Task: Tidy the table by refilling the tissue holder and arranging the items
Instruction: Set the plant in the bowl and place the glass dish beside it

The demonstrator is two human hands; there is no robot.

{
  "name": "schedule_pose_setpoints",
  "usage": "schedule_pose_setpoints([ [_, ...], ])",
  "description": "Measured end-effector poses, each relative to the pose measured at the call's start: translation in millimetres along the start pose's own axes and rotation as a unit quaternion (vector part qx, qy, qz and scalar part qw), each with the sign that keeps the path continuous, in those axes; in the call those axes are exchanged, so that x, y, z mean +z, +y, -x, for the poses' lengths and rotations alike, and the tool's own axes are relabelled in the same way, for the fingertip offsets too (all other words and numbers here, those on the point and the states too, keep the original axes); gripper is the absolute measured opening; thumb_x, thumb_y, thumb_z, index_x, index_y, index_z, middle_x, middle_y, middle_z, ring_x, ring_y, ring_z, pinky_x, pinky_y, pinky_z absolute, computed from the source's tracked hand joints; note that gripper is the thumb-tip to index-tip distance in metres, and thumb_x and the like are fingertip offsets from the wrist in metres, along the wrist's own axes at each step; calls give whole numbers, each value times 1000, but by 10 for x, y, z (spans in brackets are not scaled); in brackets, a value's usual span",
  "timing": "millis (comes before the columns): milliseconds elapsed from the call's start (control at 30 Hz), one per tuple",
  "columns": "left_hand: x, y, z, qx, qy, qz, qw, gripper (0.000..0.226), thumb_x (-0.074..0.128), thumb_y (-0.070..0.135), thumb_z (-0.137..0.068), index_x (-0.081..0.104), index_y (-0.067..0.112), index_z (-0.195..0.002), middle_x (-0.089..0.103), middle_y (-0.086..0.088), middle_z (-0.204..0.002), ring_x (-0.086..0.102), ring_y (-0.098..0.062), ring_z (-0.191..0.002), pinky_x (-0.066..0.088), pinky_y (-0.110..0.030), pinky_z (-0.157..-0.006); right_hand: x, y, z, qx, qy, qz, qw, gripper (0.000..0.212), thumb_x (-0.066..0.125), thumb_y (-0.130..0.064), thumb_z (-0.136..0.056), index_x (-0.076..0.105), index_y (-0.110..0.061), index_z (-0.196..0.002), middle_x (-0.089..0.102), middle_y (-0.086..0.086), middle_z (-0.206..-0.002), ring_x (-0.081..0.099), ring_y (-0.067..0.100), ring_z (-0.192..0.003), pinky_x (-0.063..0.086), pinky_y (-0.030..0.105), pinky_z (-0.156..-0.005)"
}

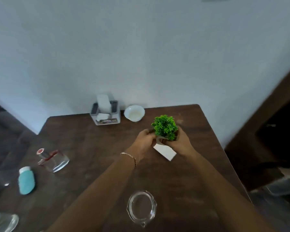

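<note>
A small green artificial plant [165, 127] stands in the right middle of the brown table [94, 144], its pot mostly hidden by my hands. My left hand [143, 141] grips the pot from the left and my right hand [179, 143] grips it from the right. A white flat box or card [166, 152] lies under my hands. The grey tissue holder [105, 114] stands at the table's far edge by the wall, with a white stack of tissues rising from its top.
A white bowl [134, 113] sits right of the holder. A glass measuring jug [54, 160] with red marks and a teal bottle [26, 180] lie at the left. A clear glass dish [141, 207] is near the front edge. Dark furniture stands at the right.
</note>
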State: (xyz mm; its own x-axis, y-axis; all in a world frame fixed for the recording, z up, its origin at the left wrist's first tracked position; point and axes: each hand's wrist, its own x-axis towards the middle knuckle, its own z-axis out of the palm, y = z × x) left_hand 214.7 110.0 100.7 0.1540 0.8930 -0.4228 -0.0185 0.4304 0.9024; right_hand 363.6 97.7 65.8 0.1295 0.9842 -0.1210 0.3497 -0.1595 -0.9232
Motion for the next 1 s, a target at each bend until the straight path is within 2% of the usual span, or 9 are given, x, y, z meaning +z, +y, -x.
schedule_pose_setpoints([
  [67, -138, 180, -85, 8, 33, -8, 999, 27, 53, -2, -89, 57, -2, -115, 59, -10, -72, 56, -6, -43, 40, -16, -41, 89, -141, -250, -31, -27, 19, 999, 82, 82, -55, -47, 55, -28, -120, 68, -4, -114, 64, 16, -105, 52, 42, -89],
  [133, -247, 323, -208, 8, 56, -16, 998, 31, 48, -8, -90, 50, -8, -121, 52, -7, -67, 49, -3, -35, 36, -15, -38, 160, -275, -480, -53, -39, 38, 997, 76, 81, -49, -50, 57, -23, -117, 69, -2, -110, 65, 17, -101, 53, 40, -86],
  [233, -412, 466, -469, 2, 95, -18, 995, 43, 44, -13, -86, 41, -6, -129, 47, -7, -65, 43, -8, -43, 36, -23, -49, 272, -471, -882, -85, -68, 85, 990, 68, 84, -43, -55, 60, -19, -114, 70, 0, -107, 66, 18, -100, 51, 34, -82],
  [300, -513, 532, -621, 10, 111, -15, 994, 43, 45, -11, -86, 42, -2, -128, 51, -6, -69, 45, -8, -49, 38, -21, -52, 364, -556, -1138, -97, -88, 119, 984, 59, 85, -38, -62, 61, -17, -111, 71, 1, -106, 65, 19, -100, 49, 31, -80],
  [433, -746, 614, -965, 20, 147, -6, 989, 37, 56, 1, -86, 47, 8, -120, 59, -3, -84, 57, -9, -72, 49, -21, -67, 594, -618, -1627, -111, -123, 155, 974, 57, 84, -38, -63, 61, -16, -110, 71, 2, -106, 64, 23, -101, 51, 37, -84],
  [700, -1020, 585, -1561, -3, 171, -43, 984, 39, 48, -6, -86, 47, 7, -123, 54, -3, -83, 53, -17, -83, 49, -36, -92, 932, -428, -2185, -105, -120, 199, 967, 58, 83, -40, -63, 59, -15, -109, 69, 4, -103, 60, 29, -102, 48, 36, -81],
  [867, -1082, 523, -1735, -14, 162, -42, 986, 40, 50, -1, -88, 46, 7, -127, 54, -2, -83, 52, -14, -78, 49, -34, -90, 1058, -365, -2320, -94, -118, 269, 951, 55, 76, -41, -68, 54, -18, -113, 66, 6, -109, 47, 32, -118, 36, 39, -91],
  [1000, -1120, 477, -1800, -28, 162, -48, 985, 41, 48, -4, -87, 46, 2, -128, 52, -4, -78, 50, -16, -74, 47, -30, -75, 1098, -326, -2338, -108, -109, 314, 937, 58, 74, -48, -67, 55, -20, -114, 66, 4, -108, 46, 28, -121, 31, 40, -94],
])
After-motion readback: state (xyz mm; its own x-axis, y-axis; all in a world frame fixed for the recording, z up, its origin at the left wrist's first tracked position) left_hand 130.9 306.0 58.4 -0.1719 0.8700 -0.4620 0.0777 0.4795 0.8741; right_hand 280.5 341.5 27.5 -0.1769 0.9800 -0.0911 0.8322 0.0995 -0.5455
